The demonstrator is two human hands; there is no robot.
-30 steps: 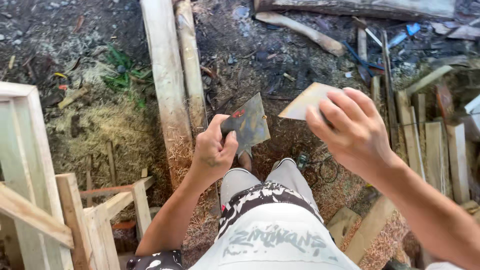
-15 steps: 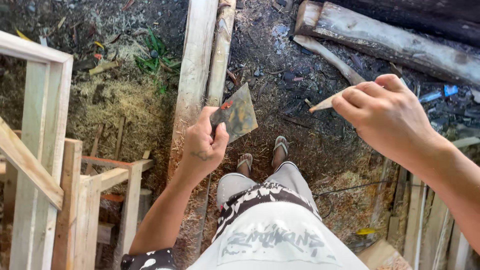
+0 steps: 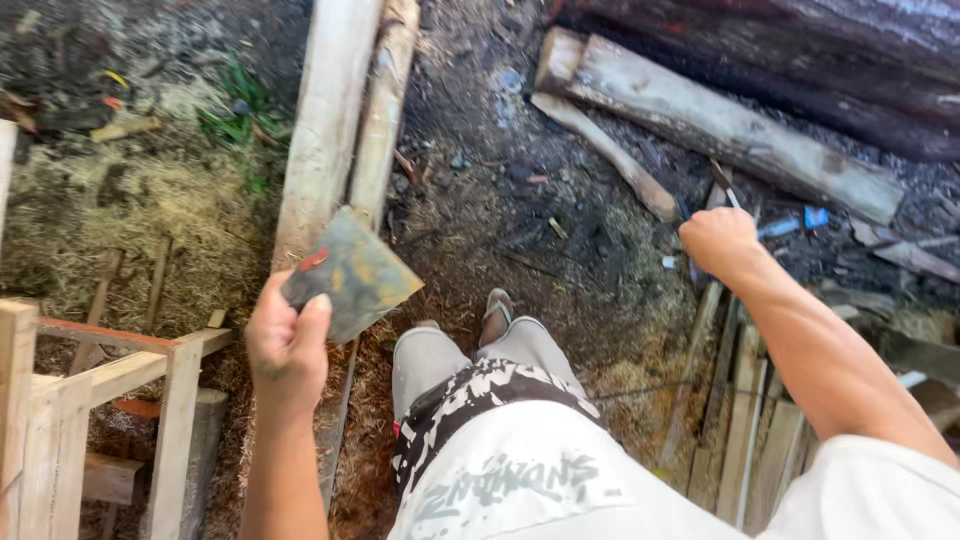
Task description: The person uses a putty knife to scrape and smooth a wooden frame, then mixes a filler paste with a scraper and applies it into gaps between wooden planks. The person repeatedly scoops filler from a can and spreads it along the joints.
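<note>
Holding: left hand, fingers pinching a flat, grey-brown mottled square sheet with a red mark at its near corner, raised above the ground.
Right hand: right hand, fingers curled shut; whether they hold anything, cannot tell.
Left side: pale wooden frame.
Ahead: two long pale planks, rough logs.
Ground: sawdust.

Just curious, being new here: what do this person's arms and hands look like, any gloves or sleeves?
Both hands are bare: no gloves, rings or watch on the left hand or the right hand. The forearms are uncovered too. A short white sleeve shows at the right shoulder.
</note>
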